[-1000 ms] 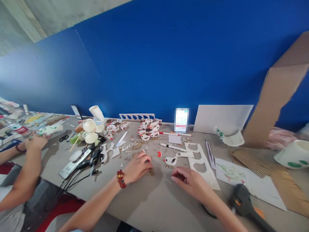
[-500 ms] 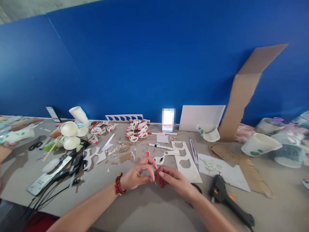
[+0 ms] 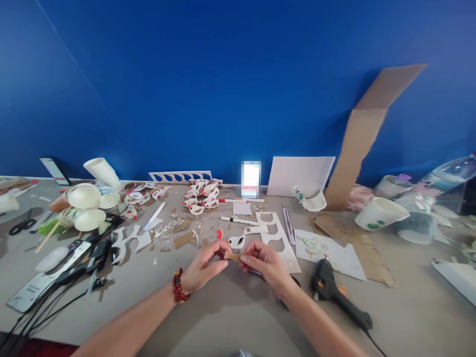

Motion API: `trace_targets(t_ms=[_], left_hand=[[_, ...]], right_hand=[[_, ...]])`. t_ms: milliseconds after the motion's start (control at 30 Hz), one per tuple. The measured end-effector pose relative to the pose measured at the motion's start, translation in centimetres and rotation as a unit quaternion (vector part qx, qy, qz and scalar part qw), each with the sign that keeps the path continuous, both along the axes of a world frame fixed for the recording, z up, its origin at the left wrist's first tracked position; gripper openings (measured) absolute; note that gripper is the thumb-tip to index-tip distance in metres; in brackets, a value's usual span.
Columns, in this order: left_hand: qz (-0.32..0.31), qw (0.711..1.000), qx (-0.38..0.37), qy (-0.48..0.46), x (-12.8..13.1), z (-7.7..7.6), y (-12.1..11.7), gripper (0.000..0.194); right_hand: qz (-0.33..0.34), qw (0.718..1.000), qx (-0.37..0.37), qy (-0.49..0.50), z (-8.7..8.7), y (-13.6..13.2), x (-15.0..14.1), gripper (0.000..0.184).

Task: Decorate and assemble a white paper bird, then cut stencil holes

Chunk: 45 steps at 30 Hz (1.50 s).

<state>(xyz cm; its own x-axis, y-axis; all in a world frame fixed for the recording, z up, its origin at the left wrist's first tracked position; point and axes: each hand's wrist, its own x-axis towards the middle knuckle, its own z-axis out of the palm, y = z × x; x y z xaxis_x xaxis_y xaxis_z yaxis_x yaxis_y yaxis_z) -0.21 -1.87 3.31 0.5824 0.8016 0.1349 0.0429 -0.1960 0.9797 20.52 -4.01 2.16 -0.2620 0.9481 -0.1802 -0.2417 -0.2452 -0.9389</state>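
A small brown cardboard strip (image 3: 232, 256) spans the gap between my two hands, above the table. My right hand (image 3: 267, 264) pinches its right end between thumb and fingers. The fingertips of my left hand (image 3: 205, 267), curved with the thumb standing apart, touch or nearly touch the left end. Just beyond my hands lies a white bird-shaped cutout (image 3: 236, 242) with a black mark. Under my right wrist, a dark looped handle (image 3: 295, 281) is mostly hidden. Several more white bird cutouts with red tips (image 3: 201, 196) are heaped toward the wall.
A black glue gun (image 3: 340, 292) lies at right, beside a paper with a drawing (image 3: 327, 253). Beyond are a white cut-out board (image 3: 286, 253), a purple cutter (image 3: 288, 225) and pens. Cups (image 3: 84, 196), phones and cables crowd the left. Upright cardboard (image 3: 366, 134) leans on the blue wall.
My hands have drawn apart slightly, and the cardboard strip now shows between them. My left thumb has opened away from its fingers. The view has shifted a little to the right.
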Motion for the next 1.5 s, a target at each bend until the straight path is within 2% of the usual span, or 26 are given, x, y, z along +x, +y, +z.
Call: trace_targets(t_ms=[100,267,400,567,667,767,800,900,967,1033,1100,1200,1333,1433,1500], left_hand=[[0.045,0.998,-0.017,0.03,0.3,-0.2,-0.3,0.017],[0.074,0.995,-0.056,0.026,0.3,-1.0,-0.4,0.021],[0.077,0.993,-0.083,0.009,0.4,-1.2,-0.6,0.021],[0.067,0.995,-0.072,-0.019,1.2,-1.0,-1.0,0.017],[0.059,0.995,-0.069,-0.042,1.4,-1.3,-1.2,0.017],[0.055,0.991,-0.082,-0.092,1.2,-1.8,-1.1,0.015],[0.049,0.989,-0.09,-0.107,1.2,-2.0,-1.1,0.015],[0.03,0.985,-0.113,-0.128,1.1,-2.1,-1.2,0.013],[0.031,0.984,-0.122,-0.124,1.1,-1.9,-1.3,0.013],[0.033,0.984,-0.127,-0.12,1.1,-1.7,-1.3,0.012],[0.027,0.984,-0.131,-0.121,1.1,-1.6,-1.3,0.012],[0.024,0.983,-0.135,-0.123,1.0,-1.6,-1.2,0.012],[0.038,0.982,-0.139,-0.122,0.9,-1.8,-1.2,0.012],[0.039,0.981,-0.141,-0.126,0.8,-1.8,-1.0,0.012],[0.041,0.981,-0.141,-0.129,0.6,-1.8,-0.9,0.012]], right_hand=[[0.004,1.0,0.003,-0.017,0.1,-0.1,0.0,0.03],[0.032,0.999,0.005,-0.04,0.4,-0.1,0.1,0.027],[0.036,0.997,0.01,-0.073,0.2,-0.1,0.1,0.03],[0.023,0.995,0.052,-0.085,-0.4,-0.2,-0.3,0.03],[0.04,0.986,0.084,-0.136,0.5,-0.2,-0.2,0.03],[0.063,0.949,0.133,-0.277,3.0,-0.6,1.1,0.029],[0.069,0.922,0.157,-0.347,4.0,-0.9,1.8,0.027],[0.05,0.795,0.214,-0.565,5.6,-2.8,4.4,0.02],[0.047,0.728,0.22,-0.647,5.2,-4.6,6.2,0.015],[0.057,0.688,0.218,-0.69,3.9,-6.3,7.6,0.012],[0.065,0.658,0.237,-0.712,2.4,-7.5,8.5,0.012],[0.099,0.627,0.234,-0.736,1.4,-8.0,8.6,0.02],[0.148,0.614,0.213,-0.746,2.3,-7.0,7.7,0.021],[0.148,0.631,0.201,-0.734,3.1,-6.6,7.5,0.02],[0.139,0.668,0.184,-0.708,3.3,-6.5,7.7,0.02]])
